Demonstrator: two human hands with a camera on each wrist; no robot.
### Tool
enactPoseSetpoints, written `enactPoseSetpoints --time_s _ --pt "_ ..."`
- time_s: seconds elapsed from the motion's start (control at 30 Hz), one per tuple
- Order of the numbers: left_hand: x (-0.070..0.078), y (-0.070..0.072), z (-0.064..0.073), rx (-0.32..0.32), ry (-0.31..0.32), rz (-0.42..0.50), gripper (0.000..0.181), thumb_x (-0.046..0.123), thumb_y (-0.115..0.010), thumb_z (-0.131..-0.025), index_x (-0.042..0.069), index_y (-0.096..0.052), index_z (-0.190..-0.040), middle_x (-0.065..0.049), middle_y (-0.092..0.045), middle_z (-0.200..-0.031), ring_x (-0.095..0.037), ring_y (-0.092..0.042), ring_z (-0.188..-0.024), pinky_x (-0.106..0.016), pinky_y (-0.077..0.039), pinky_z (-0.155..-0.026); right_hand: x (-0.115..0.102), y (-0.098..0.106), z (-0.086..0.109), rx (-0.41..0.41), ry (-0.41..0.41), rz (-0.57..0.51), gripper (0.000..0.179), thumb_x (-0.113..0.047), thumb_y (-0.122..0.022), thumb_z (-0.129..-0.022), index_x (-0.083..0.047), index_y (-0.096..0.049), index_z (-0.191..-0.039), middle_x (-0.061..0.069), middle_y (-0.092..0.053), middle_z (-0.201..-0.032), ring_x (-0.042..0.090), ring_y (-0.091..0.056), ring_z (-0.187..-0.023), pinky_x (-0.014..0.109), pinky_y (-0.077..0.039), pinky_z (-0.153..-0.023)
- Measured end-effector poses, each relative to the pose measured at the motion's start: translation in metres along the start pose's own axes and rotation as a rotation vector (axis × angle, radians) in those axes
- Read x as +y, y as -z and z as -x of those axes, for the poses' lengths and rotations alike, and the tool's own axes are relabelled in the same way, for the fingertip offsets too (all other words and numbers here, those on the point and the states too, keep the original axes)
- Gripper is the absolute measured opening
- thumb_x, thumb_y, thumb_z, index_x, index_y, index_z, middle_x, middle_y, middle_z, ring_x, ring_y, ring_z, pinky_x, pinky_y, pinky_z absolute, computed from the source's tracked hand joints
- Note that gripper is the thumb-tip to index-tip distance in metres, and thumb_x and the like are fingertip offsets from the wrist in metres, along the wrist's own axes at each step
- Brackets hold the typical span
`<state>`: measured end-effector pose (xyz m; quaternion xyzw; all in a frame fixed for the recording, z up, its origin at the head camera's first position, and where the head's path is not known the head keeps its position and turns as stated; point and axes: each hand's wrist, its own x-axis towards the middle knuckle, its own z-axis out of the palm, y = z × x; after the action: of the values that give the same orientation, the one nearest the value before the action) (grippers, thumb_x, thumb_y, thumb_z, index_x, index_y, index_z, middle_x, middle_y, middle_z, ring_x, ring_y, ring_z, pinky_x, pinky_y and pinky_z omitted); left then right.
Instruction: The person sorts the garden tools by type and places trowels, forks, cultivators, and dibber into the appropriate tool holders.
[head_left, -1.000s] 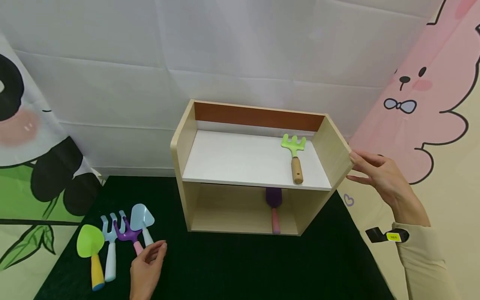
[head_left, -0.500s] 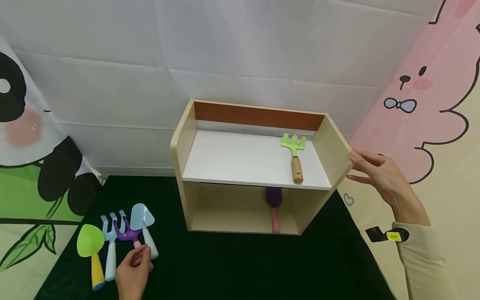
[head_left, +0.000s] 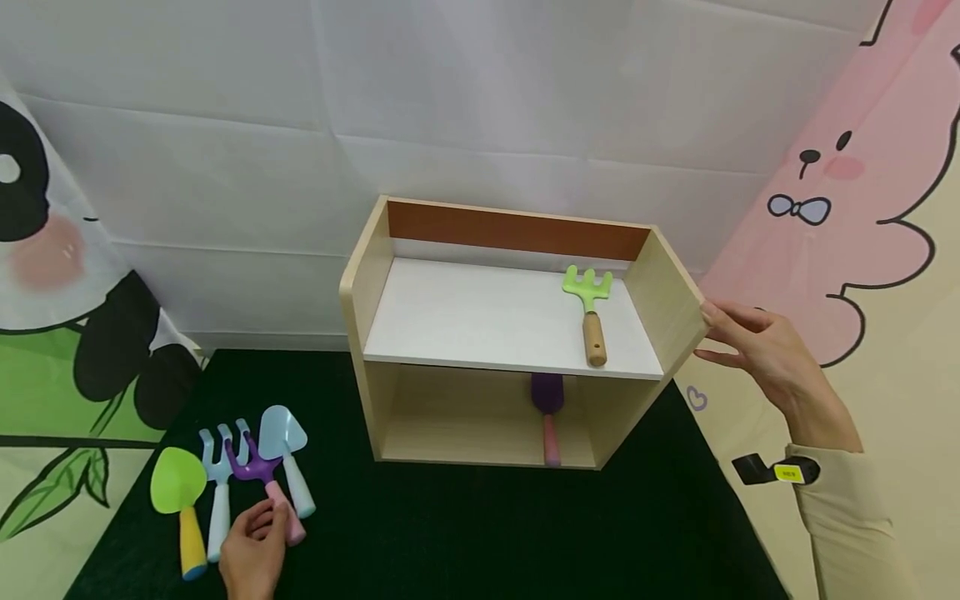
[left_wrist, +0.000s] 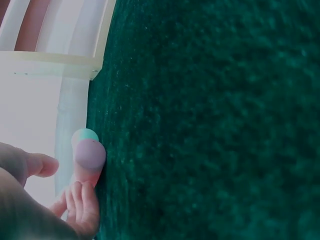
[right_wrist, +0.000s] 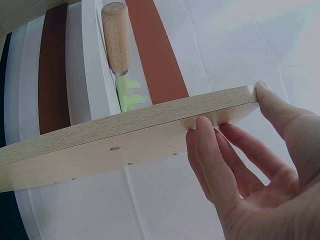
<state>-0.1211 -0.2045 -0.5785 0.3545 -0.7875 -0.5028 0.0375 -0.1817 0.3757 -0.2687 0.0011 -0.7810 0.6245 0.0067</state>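
Note:
My left hand (head_left: 253, 546) hovers at the pink handle (head_left: 288, 517) of a purple hand fork (head_left: 255, 467), thumb apart from the bent fingers. In the left wrist view the fingertips (left_wrist: 86, 200) lie along that handle. On either side are a light blue hand fork (head_left: 217, 492) and a light blue trowel (head_left: 288, 450). A lime green trowel (head_left: 180, 492) with a yellow handle lies furthest left. My right hand (head_left: 765, 358) pinches the right side panel of a small wooden shelf (head_left: 671, 308); the thumb meets its edge, with fingers against the outer face (right_wrist: 220, 160).
On the shelf's white upper board (head_left: 465, 317) lies a green hand fork (head_left: 588, 296) with a wooden handle. The lower compartment holds a purple trowel (head_left: 548, 400) with a pink handle. Dark green cloth (head_left: 465, 542) covers the table. A white sheet (head_left: 480, 100) hangs behind.
The left hand has moved leftward from the light blue trowel's handle, over the purple fork's handle, and now leaves that handle uncovered. The right hand stays on the shelf.

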Motion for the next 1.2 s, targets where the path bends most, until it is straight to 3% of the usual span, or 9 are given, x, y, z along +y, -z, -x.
enactPoseSetpoints --time_s 0.17,0.37,0.8,1.2 --pt "-0.004 0.000 -0.005 -0.040 0.030 -0.016 0.062 0.044 -0.054 -0.093 -0.001 -0.044 -0.134 -0.024 -0.051 -0.122 -0.037 -0.054 -0.104 -0.041 -0.051 -0.073 0.000 0.000 0.000 -0.003 -0.003 -0.002 0.040 -0.020 -0.061 -0.094 -0.007 -0.057 -0.131 -0.004 -0.062 -0.118 0.013 -0.065 -0.099 0.034 -0.057 -0.075" --pt "-0.003 0.002 -0.008 -0.078 0.033 -0.035 0.064 0.037 -0.061 -0.091 -0.004 -0.040 -0.136 -0.027 -0.048 -0.123 -0.040 -0.053 -0.105 -0.051 -0.047 -0.083 0.000 -0.001 0.000 0.000 -0.004 0.007 0.040 -0.021 -0.061 -0.093 -0.008 -0.057 -0.131 -0.004 -0.063 -0.117 0.013 -0.065 -0.098 0.034 -0.057 -0.075" --pt "0.001 0.007 -0.012 -0.123 0.018 -0.128 0.062 0.032 -0.065 -0.087 -0.009 -0.045 -0.129 -0.029 -0.053 -0.118 -0.040 -0.056 -0.097 -0.049 -0.048 -0.079 0.001 0.000 0.000 0.005 -0.003 0.026 0.041 -0.022 -0.061 -0.093 -0.007 -0.056 -0.131 -0.003 -0.061 -0.118 0.013 -0.064 -0.098 0.034 -0.057 -0.074" --pt "-0.002 0.017 -0.016 -0.230 0.062 -0.149 0.079 0.049 -0.064 -0.084 -0.008 -0.041 -0.133 -0.029 -0.050 -0.122 -0.040 -0.050 -0.104 -0.040 -0.050 -0.072 0.001 0.000 -0.001 0.009 -0.002 0.029 0.041 -0.023 -0.061 -0.093 -0.007 -0.057 -0.131 -0.003 -0.062 -0.117 0.013 -0.065 -0.099 0.034 -0.057 -0.074"
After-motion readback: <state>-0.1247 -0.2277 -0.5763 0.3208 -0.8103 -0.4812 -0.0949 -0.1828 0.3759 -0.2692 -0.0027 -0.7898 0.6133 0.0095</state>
